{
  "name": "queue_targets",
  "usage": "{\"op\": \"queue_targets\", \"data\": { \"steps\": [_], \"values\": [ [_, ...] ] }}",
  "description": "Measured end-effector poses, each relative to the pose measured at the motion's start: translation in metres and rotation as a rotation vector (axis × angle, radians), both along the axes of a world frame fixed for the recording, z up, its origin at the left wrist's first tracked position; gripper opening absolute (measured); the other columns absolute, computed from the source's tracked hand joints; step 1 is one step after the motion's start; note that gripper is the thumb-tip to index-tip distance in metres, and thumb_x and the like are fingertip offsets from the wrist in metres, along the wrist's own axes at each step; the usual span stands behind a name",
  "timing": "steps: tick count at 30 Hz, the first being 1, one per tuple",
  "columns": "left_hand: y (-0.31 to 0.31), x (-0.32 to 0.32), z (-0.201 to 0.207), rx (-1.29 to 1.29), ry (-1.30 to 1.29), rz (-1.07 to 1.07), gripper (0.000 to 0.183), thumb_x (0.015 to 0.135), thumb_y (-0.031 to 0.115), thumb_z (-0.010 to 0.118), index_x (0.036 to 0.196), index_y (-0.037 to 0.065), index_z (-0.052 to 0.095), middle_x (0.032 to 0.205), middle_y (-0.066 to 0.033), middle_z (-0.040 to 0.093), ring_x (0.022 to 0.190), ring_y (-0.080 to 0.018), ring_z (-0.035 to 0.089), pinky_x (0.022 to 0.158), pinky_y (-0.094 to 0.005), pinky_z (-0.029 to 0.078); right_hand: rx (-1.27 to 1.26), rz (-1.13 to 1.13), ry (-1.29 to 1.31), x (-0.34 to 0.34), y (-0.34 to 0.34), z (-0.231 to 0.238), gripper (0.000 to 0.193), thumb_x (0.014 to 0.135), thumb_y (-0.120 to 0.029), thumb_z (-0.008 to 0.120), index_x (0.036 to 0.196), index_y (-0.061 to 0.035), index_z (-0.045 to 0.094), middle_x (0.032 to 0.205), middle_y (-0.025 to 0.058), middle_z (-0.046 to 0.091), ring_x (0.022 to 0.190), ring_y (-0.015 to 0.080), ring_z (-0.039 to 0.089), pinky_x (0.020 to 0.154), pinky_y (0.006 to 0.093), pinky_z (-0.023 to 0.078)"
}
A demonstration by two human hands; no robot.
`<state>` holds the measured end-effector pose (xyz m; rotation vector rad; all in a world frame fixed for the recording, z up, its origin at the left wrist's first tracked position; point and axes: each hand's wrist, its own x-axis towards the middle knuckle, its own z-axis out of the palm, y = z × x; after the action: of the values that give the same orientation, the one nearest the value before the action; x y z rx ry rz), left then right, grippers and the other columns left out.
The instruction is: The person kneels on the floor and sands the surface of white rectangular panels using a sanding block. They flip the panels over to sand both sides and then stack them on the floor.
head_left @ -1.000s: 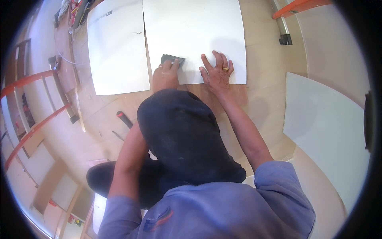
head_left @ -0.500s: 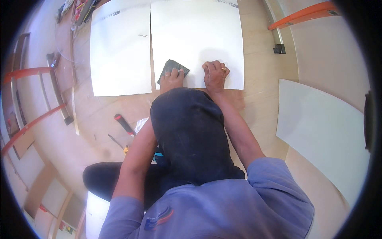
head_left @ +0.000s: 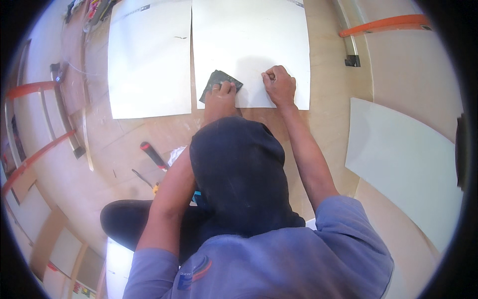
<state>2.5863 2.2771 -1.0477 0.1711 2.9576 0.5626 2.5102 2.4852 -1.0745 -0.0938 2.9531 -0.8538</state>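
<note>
Left hand (head_left: 220, 102): fingers bent and closed on a dark pad (head_left: 211, 83), a folded, roughly four-sided piece, pressed down at the near left part of the right white sheet (head_left: 249, 40). Pad rests on the sheet, tilted askew to its edges; hand covers its near side, so the exact grip of the thumb is hard to read.

Right hand (head_left: 282, 88): near right part of same sheet, fingers curled in, tips drawn together. Cannot tell whether anything small is pinched there. Shadow falls on the white just to its left.

State of work: both sheets lie flat on the wooden floor (head_left: 124, 137), side by side, narrow gap between. Pad in use on the right one, judging by the hand's pressure; no change in the surface shows under or around it, so how much is covered, and how much is left, cannot be told. Left white sheet (head_left: 149, 74) has no hand on it; one small dark mark sits near its right edge.

Nearby, left of the person's raised knee (head_left: 236, 174): a red-and-black handle (head_left: 154, 155), a crumpled white scrap (head_left: 176, 156). Far right, an orange rail (head_left: 388, 24); at right, a large pale panel (head_left: 393, 144).
</note>
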Motion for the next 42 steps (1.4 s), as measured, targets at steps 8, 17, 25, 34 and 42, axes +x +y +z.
{"op": "queue_targets", "data": {
  "steps": [8, 17, 25, 34, 42],
  "values": [
    [0.004, -0.004, 0.014, -0.001, -0.001, -0.020, 0.042, 0.084, 0.010, 0.066, 0.124, -0.002, 0.068, 0.113, -0.0108, 0.062, 0.106, -0.0322, 0.063, 0.087, -0.0438, 0.051, 0.119, -0.113, 0.030, -0.001, -0.005, -0.004, 0.008, 0.087, -0.019, 0.067, 0.092, -0.0119, 0.065, 0.100, 0.0066, 0.069, 0.087, 0.0314, 0.068, 0.076, 0.0483, 0.047],
    [-0.034, 0.006, 0.017, 0.003, 0.300, 0.251, 0.018, 0.087, 0.008, 0.065, 0.104, 0.007, 0.072, 0.095, -0.0114, 0.063, 0.091, -0.0361, 0.065, 0.078, -0.0483, 0.052, 0.162, 0.442, 0.068, -0.020, -0.089, 0.010, 0.065, 0.104, -0.039, 0.055, 0.160, -0.0087, 0.041, 0.170, 0.0123, 0.033, 0.158, 0.0314, 0.027, 0.128, 0.0529, 0.019],
    [-0.142, 0.002, 0.055, 0.206, 0.475, 0.615, 0.016, 0.090, 0.007, 0.067, 0.104, 0.006, 0.075, 0.090, -0.0134, 0.066, 0.083, -0.0341, 0.066, 0.074, -0.0457, 0.054, -0.017, 0.742, -0.433, 0.013, -0.126, 0.139, 0.047, 0.104, -0.040, 0.054, 0.138, -0.0098, 0.064, 0.143, 0.0144, 0.062, 0.133, 0.0323, 0.056, 0.112, 0.0475, 0.042],
    [-0.124, -0.002, 0.047, 0.390, 0.400, 0.630, 0.017, 0.089, 0.011, 0.071, 0.102, 0.003, 0.076, 0.088, -0.0160, 0.067, 0.080, -0.0331, 0.067, 0.074, -0.0423, 0.054, 0.101, 0.638, 0.198, -0.068, -0.120, 0.013, 0.014, 0.093, -0.020, 0.070, 0.102, -0.0107, 0.076, 0.103, 0.0081, 0.069, 0.102, 0.0266, 0.068, 0.087, 0.0455, 0.050],
    [-0.135, 0.011, 0.041, 0.374, 0.317, 0.653, 0.020, 0.091, 0.017, 0.071, 0.103, 0.003, 0.077, 0.091, -0.0174, 0.069, 0.082, -0.0366, 0.068, 0.077, -0.0457, 0.053, 0.250, 0.672, 0.200, -0.069, -0.139, 0.005, 0.009, 0.092, -0.012, 0.064, 0.093, -0.0084, 0.072, 0.101, 0.0107, 0.068, 0.096, 0.0284, 0.070, 0.083, 0.0455, 0.053]
  ]
}}
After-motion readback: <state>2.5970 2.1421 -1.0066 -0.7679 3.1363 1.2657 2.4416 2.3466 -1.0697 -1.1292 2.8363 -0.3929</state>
